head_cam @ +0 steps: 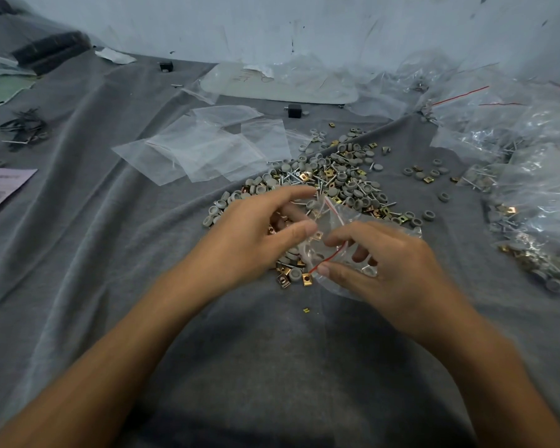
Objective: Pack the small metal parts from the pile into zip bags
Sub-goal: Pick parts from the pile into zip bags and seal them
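A pile of small parts [333, 179], grey round caps, gold square clips and screws, lies on the grey cloth in the middle. Over its near edge my right hand [388, 270] grips a clear zip bag [340, 227] with a red seal line, thumb and fingers pinching its mouth. A few grey caps show inside the bag. My left hand [256, 234] is at the bag's opening with a gold clip pinched between thumb and fingers.
Several empty zip bags [204, 150] lie flat at the left of the pile. Filled bags [537, 176] are heaped at the right edge. A paper sheet [0, 185] lies far left, and black cable ties [21, 127] sit behind it. A pale wall stands behind.
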Motion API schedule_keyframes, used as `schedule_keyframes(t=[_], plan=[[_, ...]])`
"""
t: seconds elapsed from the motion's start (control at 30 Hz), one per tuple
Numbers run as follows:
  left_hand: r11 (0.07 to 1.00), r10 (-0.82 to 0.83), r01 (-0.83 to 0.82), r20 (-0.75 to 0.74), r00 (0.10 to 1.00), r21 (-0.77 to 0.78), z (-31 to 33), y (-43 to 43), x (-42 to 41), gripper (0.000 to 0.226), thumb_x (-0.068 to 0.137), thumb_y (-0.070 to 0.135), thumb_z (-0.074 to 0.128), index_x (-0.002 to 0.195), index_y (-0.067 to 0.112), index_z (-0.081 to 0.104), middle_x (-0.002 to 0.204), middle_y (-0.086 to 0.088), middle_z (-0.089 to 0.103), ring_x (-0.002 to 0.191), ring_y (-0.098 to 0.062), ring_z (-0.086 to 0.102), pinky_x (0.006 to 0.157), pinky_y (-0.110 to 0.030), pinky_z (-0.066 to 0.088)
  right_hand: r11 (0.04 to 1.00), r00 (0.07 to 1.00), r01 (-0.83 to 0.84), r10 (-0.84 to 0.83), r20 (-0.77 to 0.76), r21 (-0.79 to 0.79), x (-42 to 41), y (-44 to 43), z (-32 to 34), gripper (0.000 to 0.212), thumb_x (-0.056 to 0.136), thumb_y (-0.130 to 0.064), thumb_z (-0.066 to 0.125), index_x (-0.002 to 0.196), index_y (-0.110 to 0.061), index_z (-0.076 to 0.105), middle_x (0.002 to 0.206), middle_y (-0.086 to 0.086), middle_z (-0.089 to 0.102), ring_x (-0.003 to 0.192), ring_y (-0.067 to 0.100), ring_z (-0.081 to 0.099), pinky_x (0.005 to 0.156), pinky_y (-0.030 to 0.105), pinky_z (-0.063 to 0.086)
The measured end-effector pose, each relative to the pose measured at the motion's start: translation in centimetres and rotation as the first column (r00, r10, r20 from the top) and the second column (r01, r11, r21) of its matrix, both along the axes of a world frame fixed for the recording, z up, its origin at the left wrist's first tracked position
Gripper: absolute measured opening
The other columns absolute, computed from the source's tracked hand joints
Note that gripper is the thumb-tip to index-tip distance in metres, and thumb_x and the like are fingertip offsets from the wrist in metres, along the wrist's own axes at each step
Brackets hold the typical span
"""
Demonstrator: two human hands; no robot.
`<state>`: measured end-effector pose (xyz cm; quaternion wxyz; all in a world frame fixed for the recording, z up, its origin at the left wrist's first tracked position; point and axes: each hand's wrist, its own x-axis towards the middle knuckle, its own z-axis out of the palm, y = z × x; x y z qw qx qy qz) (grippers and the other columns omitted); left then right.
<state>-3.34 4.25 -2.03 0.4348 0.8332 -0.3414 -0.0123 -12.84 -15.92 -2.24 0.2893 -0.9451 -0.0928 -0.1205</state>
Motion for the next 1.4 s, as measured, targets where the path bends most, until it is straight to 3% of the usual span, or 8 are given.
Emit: schedule_keyframes(t=[0.13,0.3,0.47,0.57,0.63,0.77,1.17,1.4], plan=[[0.995,0.1,-0.099,0.026,0.995,-0.021,1.0,1.6,1.0,0.027,0.097,0.03,0.065,0.124,0.033,0.066,0.092,0.017,0.069,0.074,0.002,0.063,0.067,-0.016,0.046,1.0,1.0,0.012,-0.012,0.019,0.021,-0.1,-0.2,0.0,0.029,0.083,-0.054,0.065,0.106,-0.035,0.067,0.102,-0.018,0.062,0.09,-0.004,0.054,0.075,0.025,0.045],[0.946,0.289,-0.295,0.067,0.955,0.131,2.1,4.5,2.7,0.007,0.094,0.029,0.066,0.097,0.034,0.07,0.085,0.015,0.067,0.078,-0.004,0.063,0.078,-0.036,0.057,0.999,1.0,0.025,-0.025,0.011,0.033,-0.3,-0.4,0.1,0.033,0.082,-0.056,0.063,0.107,-0.035,0.067,0.102,-0.018,0.062,0.092,-0.004,0.054,0.077,0.027,0.047],[0.912,0.21,-0.193,-0.008,0.978,0.363,2.3,4.8,2.6,0.008,0.091,0.03,0.072,0.085,0.036,0.07,0.082,0.018,0.069,0.079,0.0,0.063,0.076,-0.031,0.052,0.999,1.0,0.029,-0.029,-0.008,0.023,-0.2,-0.3,0.3,0.034,0.082,-0.058,0.061,0.108,-0.036,0.067,0.102,-0.019,0.061,0.092,-0.005,0.053,0.078,0.029,0.047],[0.764,0.151,-0.095,-0.034,0.988,0.639,1.8,4.5,2.0,0.012,0.085,0.046,0.074,0.081,0.036,0.07,0.077,0.021,0.069,0.077,0.006,0.062,0.068,-0.022,0.047,0.999,0.999,0.028,-0.028,-0.021,0.021,-0.2,-0.3,0.3,0.038,0.081,-0.062,0.057,0.109,-0.037,0.066,0.104,-0.02,0.061,0.095,-0.006,0.052,0.078,0.025,0.045],[0.699,0.168,-0.137,0.025,0.985,0.702,1.3,4.3,1.5,0.03,0.078,0.061,0.074,0.086,0.033,0.068,0.083,0.018,0.068,0.084,-0.001,0.063,0.073,-0.026,0.051,1.0,0.999,0.025,-0.025,-0.03,0.009,-0.3,-0.3,0.3,0.044,0.08,-0.066,0.052,0.11,-0.038,0.066,0.104,-0.021,0.06,0.096,-0.006,0.052,0.078,0.022,0.044],[0.671,0.158,-0.169,0.084,0.984,0.722,0.5,3.4,1.0,0.05,0.072,0.071,0.072,0.102,0.032,0.062,0.098,0.013,0.063,0.096,-0.012,0.06,0.083,-0.034,0.051,1.0,0.999,0.027,-0.027,-0.039,0.005,-0.2,-0.3,0.4,0.044,0.079,-0.066,0.054,0.11,-0.037,0.066,0.104,-0.02,0.06,0.095,-0.006,0.051,0.078,0.022,0.044],[0.771,0.031,-0.183,0.251,0.968,0.61,-0.1,2.1,0.4,0.017,0.083,0.029,0.061,0.095,0.02,0.067,0.086,0.002,0.064,0.082,-0.017,0.056,0.056,-0.02,0.03,1.0,0.999,0.02,-0.02,-0.031,-0.005,-0.2,-0.1,0.3,0.039,0.08,-0.063,0.058,0.108,-0.037,0.067,0.101,-0.023,0.058,0.094,-0.007,0.052,0.075,0.019,0.041],[0.761,0.013,-0.19,0.277,0.961,0.621,-0.3,2.1,0.4,0.015,0.091,0.021,0.053,0.096,0.018,0.066,0.093,0.0,0.064,0.088,-0.017,0.056,0.064,-0.029,0.033,1.0,1.0,0.013,-0.013,-0.022,0.009,-0.2,-0.2,0.1,0.041,0.08,-0.066,0.053,0.107,-0.038,0.066,0.1,-0.026,0.058,0.095,-0.006,0.052,0.075,0.019,0.042]])
